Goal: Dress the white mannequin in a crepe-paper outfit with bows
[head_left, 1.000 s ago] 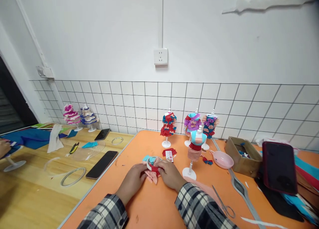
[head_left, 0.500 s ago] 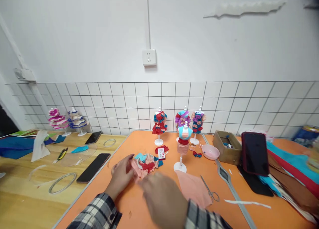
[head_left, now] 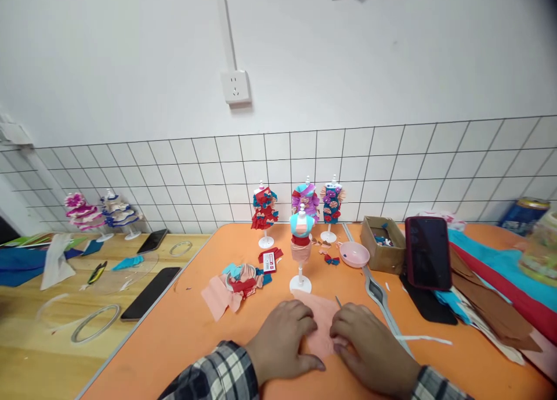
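Left hand (head_left: pixel 281 342) and right hand (head_left: pixel 369 348) upon a pink sheet (head_left: pixel 319 330)
The left thumb is spread away from its bent fingers; the right fingers are curled, and whether they pinch something I cannot tell. The sheet lies flat between and under the hands, on the orange table (head_left: pixel 195 330). It seems very light, soft and easy to tear, so a gentle hold at its edges is better. Just beyond stands a small dressed mannequin (head_left: pixel 300 248)

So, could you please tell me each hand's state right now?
Left hand: open, at the pink cloth.
Right hand: curled over the cloth; its grip can't be told.
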Action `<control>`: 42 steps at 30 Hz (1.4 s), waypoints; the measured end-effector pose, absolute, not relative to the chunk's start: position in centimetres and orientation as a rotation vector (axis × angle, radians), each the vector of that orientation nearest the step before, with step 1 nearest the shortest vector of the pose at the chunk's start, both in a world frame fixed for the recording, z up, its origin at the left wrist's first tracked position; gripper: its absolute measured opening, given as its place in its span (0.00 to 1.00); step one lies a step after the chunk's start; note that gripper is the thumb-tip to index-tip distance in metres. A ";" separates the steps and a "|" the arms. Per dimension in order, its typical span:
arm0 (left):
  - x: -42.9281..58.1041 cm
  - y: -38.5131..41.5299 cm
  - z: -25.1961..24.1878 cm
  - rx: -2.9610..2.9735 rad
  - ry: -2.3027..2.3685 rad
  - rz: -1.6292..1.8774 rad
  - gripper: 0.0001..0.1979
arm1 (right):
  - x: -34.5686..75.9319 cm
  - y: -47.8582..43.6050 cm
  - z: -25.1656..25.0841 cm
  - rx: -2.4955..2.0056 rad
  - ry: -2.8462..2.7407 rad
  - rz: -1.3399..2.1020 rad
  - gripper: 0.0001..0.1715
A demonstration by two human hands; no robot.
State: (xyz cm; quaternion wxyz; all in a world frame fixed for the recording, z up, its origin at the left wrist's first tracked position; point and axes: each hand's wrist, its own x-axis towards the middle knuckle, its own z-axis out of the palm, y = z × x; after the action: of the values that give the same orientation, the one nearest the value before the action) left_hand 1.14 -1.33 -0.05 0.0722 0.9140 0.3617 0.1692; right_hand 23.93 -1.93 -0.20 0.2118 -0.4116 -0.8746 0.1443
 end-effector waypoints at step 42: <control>-1.7 -3.1 1.7 2.613 1.114 0.489 0.06 | 20.1 -3.9 -0.4 -1.088 -2.600 0.354 0.10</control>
State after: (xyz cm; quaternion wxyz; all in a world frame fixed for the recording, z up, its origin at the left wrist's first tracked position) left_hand -1.66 -3.13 1.71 0.1291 0.8990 0.3831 0.1683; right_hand 20.13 -3.88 -0.35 0.1497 -0.3786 -0.9050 0.1233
